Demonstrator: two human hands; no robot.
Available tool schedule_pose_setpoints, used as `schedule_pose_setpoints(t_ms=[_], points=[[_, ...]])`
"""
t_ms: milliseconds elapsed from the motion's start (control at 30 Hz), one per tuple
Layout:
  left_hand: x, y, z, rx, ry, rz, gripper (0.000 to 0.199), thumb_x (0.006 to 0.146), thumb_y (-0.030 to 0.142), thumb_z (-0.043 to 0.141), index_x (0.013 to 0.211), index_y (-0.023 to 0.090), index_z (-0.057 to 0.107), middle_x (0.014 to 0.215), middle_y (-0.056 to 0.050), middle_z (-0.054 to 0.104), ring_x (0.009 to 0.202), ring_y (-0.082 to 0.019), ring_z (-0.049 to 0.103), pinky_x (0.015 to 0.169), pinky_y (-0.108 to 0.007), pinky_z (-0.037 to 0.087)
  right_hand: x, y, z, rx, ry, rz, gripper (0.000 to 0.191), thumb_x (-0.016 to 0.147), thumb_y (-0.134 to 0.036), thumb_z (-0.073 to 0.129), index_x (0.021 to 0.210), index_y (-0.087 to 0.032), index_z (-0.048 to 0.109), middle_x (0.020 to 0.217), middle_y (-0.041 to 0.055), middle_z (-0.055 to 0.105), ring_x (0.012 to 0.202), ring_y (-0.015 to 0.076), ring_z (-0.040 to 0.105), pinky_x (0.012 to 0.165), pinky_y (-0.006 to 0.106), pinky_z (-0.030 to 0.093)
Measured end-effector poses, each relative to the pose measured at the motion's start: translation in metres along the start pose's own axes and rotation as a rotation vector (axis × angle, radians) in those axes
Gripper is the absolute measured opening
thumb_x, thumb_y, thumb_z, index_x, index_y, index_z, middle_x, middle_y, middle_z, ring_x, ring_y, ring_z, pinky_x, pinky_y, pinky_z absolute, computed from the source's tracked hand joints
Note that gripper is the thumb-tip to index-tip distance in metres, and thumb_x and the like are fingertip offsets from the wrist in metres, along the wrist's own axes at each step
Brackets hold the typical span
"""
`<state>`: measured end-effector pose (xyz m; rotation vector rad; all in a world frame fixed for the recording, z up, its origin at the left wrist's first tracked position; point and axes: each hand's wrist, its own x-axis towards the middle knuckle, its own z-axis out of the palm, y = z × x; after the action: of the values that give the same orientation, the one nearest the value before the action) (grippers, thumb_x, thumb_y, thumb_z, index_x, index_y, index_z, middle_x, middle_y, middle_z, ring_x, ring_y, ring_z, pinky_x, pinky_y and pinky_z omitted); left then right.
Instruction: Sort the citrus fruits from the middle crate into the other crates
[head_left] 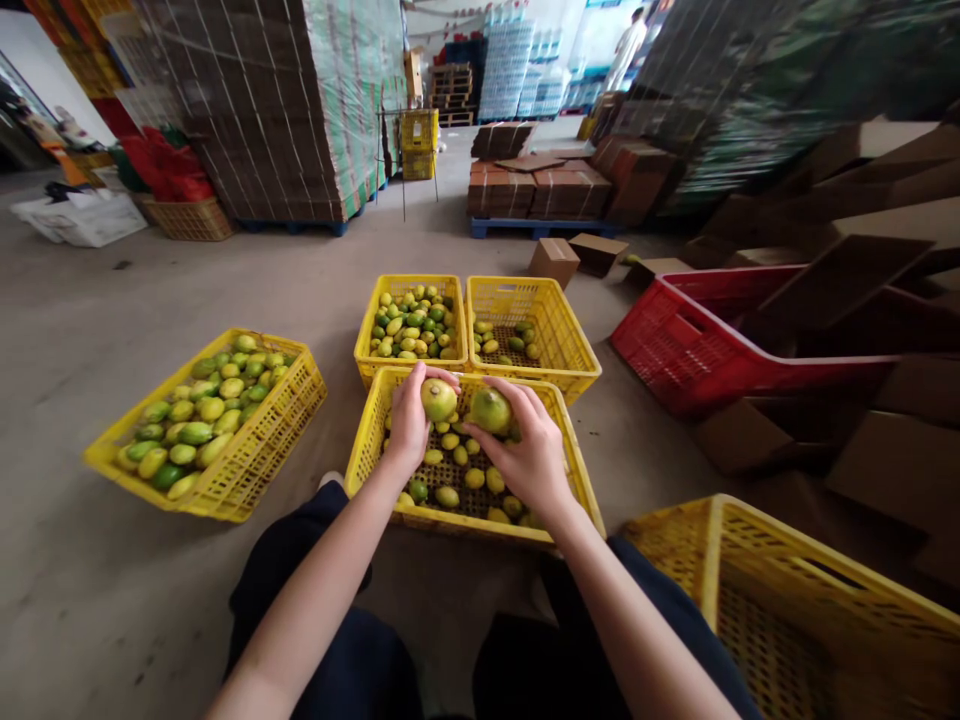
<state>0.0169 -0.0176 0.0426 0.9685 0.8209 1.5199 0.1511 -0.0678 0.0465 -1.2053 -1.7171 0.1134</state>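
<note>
My left hand (410, 422) is closed round a yellow-green lemon (439, 399), its end turned up toward me. A greener lemon (491, 410) sits in the grip of my right hand (534, 455), between thumb and fingers. Both fruits are held side by side, slightly apart, above the near yellow crate (585, 490). Scattered lemons, mostly yellow with a few green, lie on that crate's slotted bottom; my hands hide some of them.
Behind stand a yellow crate (367, 335) heaped with lemons and another crate (559, 350) holding several. A full crate (281, 435) sits left. At right are a yellow crate (825, 570), a red crate (675, 350) and cardboard boxes (892, 460). A person (628, 50) stands far back.
</note>
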Motion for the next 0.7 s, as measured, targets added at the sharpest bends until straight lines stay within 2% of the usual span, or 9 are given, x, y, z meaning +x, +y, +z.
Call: schedule_pose_setpoints(t_ms=[100, 267, 400, 467, 533, 633, 700], points=[[-0.003, 0.002, 0.001, 0.114, -0.047, 0.066, 0.044, 0.089, 0.044, 0.04, 0.067, 0.019, 0.067, 0.074, -0.003, 0.068, 0.078, -0.016, 0.064, 0.077, -0.028, 0.047, -0.001, 0.003, 0.002, 0.011, -0.006, -0.005, 0.048, 0.078, -0.026, 0.067, 0.123, -0.027, 0.051, 0.112, 0.0074, 0.064, 0.102, 0.0262, 0.061, 0.087, 0.042, 0.051], [-0.009, 0.004, 0.003, 0.185, -0.081, 0.122, 0.045, 0.091, 0.042, 0.038, 0.067, 0.02, 0.069, 0.076, -0.002, 0.069, 0.08, -0.016, 0.064, 0.082, -0.028, 0.046, -0.006, 0.005, 0.007, 0.045, 0.003, 0.007, 0.045, 0.078, -0.022, 0.065, 0.12, -0.026, 0.051, 0.113, 0.0075, 0.064, 0.104, 0.0254, 0.061, 0.089, 0.042, 0.05], [-0.008, 0.003, 0.004, 0.18, -0.083, 0.114, 0.045, 0.091, 0.042, 0.039, 0.067, 0.02, 0.069, 0.078, -0.003, 0.069, 0.083, -0.016, 0.063, 0.086, -0.028, 0.045, -0.006, 0.005, 0.007, 0.098, 0.02, 0.054, 0.044, 0.077, -0.022, 0.067, 0.118, -0.025, 0.051, 0.114, 0.0083, 0.064, 0.104, 0.025, 0.061, 0.089, 0.041, 0.05], [-0.006, 0.005, 0.003, 0.091, -0.077, 0.013, 0.046, 0.09, 0.044, 0.04, 0.066, 0.018, 0.068, 0.077, -0.004, 0.068, 0.084, -0.017, 0.064, 0.085, -0.028, 0.046, -0.006, 0.004, 0.007, 0.172, 0.017, 0.116, 0.046, 0.073, -0.024, 0.07, 0.116, -0.025, 0.051, 0.115, 0.0081, 0.064, 0.105, 0.0252, 0.061, 0.088, 0.041, 0.05], [-0.004, 0.009, 0.002, -0.074, -0.069, -0.192, 0.048, 0.09, 0.046, 0.039, 0.065, 0.016, 0.066, 0.075, -0.006, 0.068, 0.084, -0.019, 0.064, 0.082, -0.03, 0.049, -0.004, 0.003, 0.006, 0.327, -0.027, 0.243, 0.052, 0.068, -0.028, 0.075, 0.114, -0.025, 0.051, 0.109, 0.0063, 0.066, 0.099, 0.0241, 0.063, 0.082, 0.038, 0.052], [-0.001, 0.018, -0.002, -0.375, -0.036, -0.55, 0.046, 0.089, 0.045, 0.037, 0.073, 0.013, 0.066, 0.076, -0.009, 0.067, 0.08, -0.021, 0.065, 0.077, -0.035, 0.053, -0.001, 0.001, 0.007, 0.657, -0.113, 0.56, 0.051, 0.065, -0.035, 0.078, 0.107, -0.025, 0.051, 0.087, 0.0, 0.068, 0.075, 0.0184, 0.066, 0.065, 0.031, 0.055], [0.0, 0.022, -0.005, -0.514, 0.006, -0.675, 0.04, 0.088, 0.04, 0.038, 0.082, 0.011, 0.066, 0.078, -0.01, 0.067, 0.078, -0.021, 0.065, 0.075, -0.038, 0.055, 0.001, 0.001, 0.007, 0.839, -0.11, 0.762, 0.043, 0.066, -0.041, 0.077, 0.097, -0.023, 0.053, 0.075, -0.0028, 0.066, 0.06, 0.0147, 0.063, 0.055, 0.027, 0.054]])
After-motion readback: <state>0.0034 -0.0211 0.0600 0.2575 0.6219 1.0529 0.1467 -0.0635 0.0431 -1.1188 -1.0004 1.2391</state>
